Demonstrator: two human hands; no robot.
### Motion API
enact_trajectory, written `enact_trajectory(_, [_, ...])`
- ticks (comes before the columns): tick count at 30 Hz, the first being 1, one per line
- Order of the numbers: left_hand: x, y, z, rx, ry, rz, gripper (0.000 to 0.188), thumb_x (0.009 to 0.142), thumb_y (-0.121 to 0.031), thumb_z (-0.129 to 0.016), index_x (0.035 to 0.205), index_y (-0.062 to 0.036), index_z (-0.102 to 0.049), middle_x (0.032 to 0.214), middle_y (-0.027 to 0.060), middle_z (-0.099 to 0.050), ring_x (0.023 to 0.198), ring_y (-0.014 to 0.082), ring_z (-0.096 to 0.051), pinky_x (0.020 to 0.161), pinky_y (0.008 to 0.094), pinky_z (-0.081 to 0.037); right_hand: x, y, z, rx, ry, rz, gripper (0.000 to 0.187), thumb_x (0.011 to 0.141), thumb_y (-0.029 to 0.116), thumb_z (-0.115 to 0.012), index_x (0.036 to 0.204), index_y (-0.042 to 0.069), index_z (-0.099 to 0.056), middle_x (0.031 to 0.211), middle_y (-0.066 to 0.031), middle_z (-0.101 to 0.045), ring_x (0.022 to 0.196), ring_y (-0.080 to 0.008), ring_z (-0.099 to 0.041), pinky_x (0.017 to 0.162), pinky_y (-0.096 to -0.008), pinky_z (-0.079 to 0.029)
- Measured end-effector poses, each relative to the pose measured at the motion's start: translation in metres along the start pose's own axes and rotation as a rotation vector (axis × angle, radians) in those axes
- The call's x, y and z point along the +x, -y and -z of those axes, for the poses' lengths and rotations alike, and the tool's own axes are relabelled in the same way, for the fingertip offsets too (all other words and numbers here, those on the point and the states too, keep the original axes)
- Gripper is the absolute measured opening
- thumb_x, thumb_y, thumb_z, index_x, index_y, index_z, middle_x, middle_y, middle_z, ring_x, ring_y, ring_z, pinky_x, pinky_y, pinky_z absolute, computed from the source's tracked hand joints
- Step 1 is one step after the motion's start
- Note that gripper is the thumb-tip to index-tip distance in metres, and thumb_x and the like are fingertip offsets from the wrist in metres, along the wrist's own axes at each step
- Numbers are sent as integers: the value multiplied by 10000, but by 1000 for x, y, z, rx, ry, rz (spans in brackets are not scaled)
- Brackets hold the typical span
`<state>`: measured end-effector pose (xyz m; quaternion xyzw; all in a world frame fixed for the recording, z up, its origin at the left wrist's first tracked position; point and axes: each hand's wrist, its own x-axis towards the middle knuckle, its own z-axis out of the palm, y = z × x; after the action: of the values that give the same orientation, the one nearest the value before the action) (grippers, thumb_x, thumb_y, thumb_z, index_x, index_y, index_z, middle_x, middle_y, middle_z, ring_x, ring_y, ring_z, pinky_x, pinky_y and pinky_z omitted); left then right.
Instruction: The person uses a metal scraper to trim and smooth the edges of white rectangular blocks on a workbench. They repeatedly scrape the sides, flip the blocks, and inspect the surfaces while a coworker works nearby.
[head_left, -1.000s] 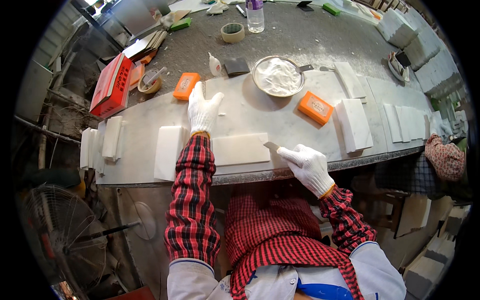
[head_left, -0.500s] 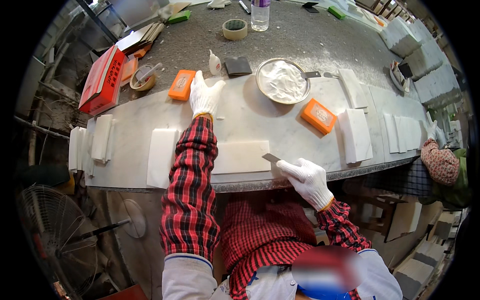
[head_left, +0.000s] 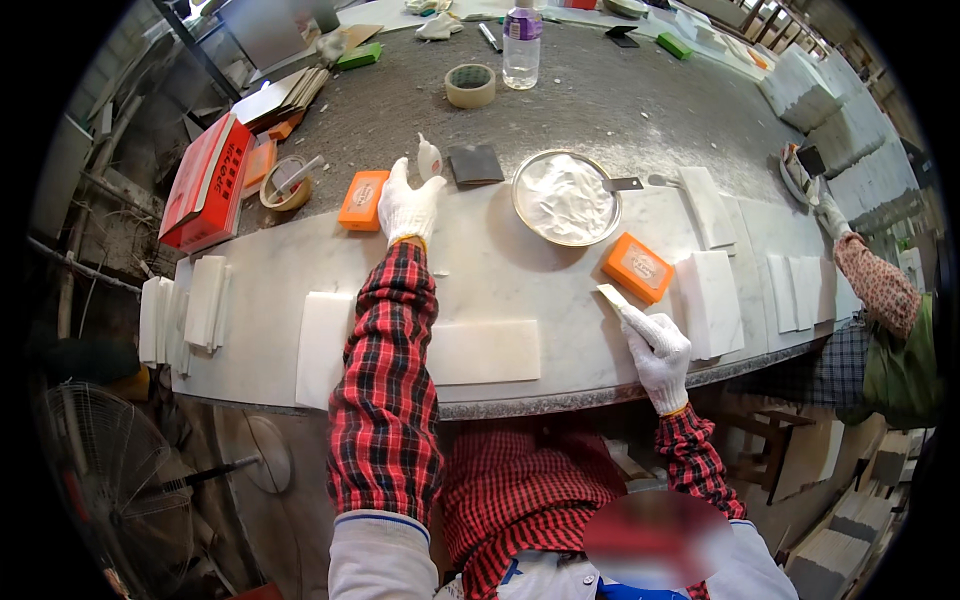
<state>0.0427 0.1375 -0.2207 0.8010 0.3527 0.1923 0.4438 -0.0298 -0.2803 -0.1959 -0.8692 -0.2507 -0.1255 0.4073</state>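
Observation:
My left hand [head_left: 408, 207], in a white knit glove, reaches over the marble top with thumb and fingers apart. It is right beside an orange box [head_left: 363, 201] and just short of a small white squeeze bottle [head_left: 429, 157]. My right hand [head_left: 661, 355], also gloved, is closed round a thin flat scraper [head_left: 610, 296], its pale end up near a second orange box [head_left: 638, 267]. A steel bowl [head_left: 517, 205] of white paste [head_left: 568, 197] stands between the hands, farther back. A white stone strip [head_left: 485, 352] lies near the front edge, partly behind my left sleeve.
White stone pieces stand at the left [head_left: 206, 300] and right [head_left: 712, 305]. A red carton [head_left: 207, 185], tape roll [head_left: 470, 87], dark square pad [head_left: 476, 166] and clear bottle [head_left: 521, 48] sit farther back. A co-worker's hand [head_left: 830, 213] is at far right; a fan [head_left: 115, 480] stands lower left.
My right hand has moved right with the scraper, away from the stone strip and toward the right orange box. My left hand stays beside its box. The co-worker's hand has reached farther out.

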Motion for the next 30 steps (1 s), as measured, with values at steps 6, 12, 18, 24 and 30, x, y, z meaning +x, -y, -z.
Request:
enact_trajectory(6, [7, -11, 2, 20, 45, 5, 566, 871, -421, -794, 1365, -150, -747, 1278, 135, -777, 1188, 309, -725, 1032, 409, -538, 4, 3, -1, -72, -23, 50, 277, 878, 47, -842, 1150, 102, -833, 823, -96, -709, 691, -235, -682, 634, -353, -553])
enact_trajectory(12, [3, -4, 3, -40, -43, -101, 484, 986, -351, -715, 1393, -93, -676, 1234, 135, -781, 1137, 275, -745, 961, 380, -568, 4, 2, -2, -63, -48, 57, 271, 879, 61, -846, 1144, 112, -829, 806, -94, -699, 681, -239, -678, 621, -366, -547])
enact_trajectory(18, [-121, -23, 66, -529, 269, 8, 342, 1102, -235, -601, 1386, -44, -589, 1102, 54, -714, 964, 122, -701, 746, 276, -558, 3, 1, 1, -101, -61, 83, 265, 874, 91, -853, 1134, 120, -814, 799, -96, -683, 678, -259, -681, 622, -373, -550])
enact_trajectory(24, [-248, 0, 117, -382, 516, 170, 316, 1058, -182, -664, 1322, -9, -666, 1044, 46, -723, 844, 89, -668, 718, 235, -525, 3, 1, 0, -105, -56, 77, 238, 903, 128, -830, 1139, 139, -812, 819, -87, -697, 699, -261, -689, 637, -379, -554])
enact_trajectory(30, [-284, 0, 106, -331, 626, 321, 337, 1042, -243, -719, 1263, 11, -722, 1041, 62, -757, 869, 98, -694, 724, 258, -571, 2, 0, 1, -74, -60, 60, 234, 914, 132, -823, 1148, 132, -805, 854, -90, -710, 717, -269, -696, 647, -377, -557])
